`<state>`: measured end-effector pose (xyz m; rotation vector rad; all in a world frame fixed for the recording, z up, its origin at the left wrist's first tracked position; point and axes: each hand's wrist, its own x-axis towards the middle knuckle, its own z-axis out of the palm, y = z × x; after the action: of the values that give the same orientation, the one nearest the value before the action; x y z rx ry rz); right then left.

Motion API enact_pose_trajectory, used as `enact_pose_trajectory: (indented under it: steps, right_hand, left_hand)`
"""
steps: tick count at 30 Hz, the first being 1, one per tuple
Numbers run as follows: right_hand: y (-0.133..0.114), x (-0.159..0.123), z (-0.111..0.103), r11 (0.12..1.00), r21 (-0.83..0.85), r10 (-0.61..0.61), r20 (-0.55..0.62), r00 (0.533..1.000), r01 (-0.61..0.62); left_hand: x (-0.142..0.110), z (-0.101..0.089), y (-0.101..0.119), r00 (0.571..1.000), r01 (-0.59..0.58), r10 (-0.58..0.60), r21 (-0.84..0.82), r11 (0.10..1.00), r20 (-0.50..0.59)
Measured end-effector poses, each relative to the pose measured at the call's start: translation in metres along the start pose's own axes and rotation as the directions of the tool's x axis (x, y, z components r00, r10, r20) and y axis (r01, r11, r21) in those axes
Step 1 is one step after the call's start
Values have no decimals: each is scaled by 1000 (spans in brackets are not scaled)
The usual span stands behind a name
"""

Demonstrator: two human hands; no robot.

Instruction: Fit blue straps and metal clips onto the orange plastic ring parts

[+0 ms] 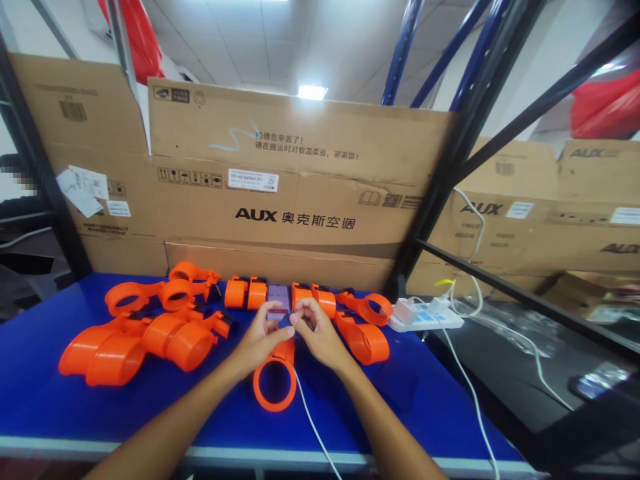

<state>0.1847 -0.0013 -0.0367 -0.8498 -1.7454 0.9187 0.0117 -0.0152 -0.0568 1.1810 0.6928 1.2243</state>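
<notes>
My left hand (264,339) and my right hand (316,332) meet over the middle of the blue table, with fingertips close together. The fingers of both are bent and pinched; a small dark bit shows between them, too small to name. Just below lies an orange plastic piece with a large ring (257,385) toward me; its far end runs up under my fingers, where it is hidden. Beyond my hands a phone (279,295) with a lit screen stands between orange pieces, partly covered by my left fingers.
Several orange ring pieces lie at the left (117,357) and right (367,341) of the blue table (210,413). A white power strip (425,317) with plugs and cables sits at the right edge. Cardboard (295,187) walls the back; a black metal post (440,193) rises at right.
</notes>
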Motion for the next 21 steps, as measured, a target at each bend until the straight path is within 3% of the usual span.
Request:
enact_pose_trajectory:
  steps: [14,17,21]
  right_hand:
    - [-10,1,3,996,92,-1,-52,999,5]
    - [-6,4,-1,996,84,-21,-188,982,37]
    - [0,9,-13,997,38,-46,-483,874,73]
  left_hand:
    - [-2,2,10,999,-13,12,8,1000,33]
    - [-3,0,15,996,7,-5,-26,1000,85]
    - [-2,-4,17,995,24,-21,-26,999,95]
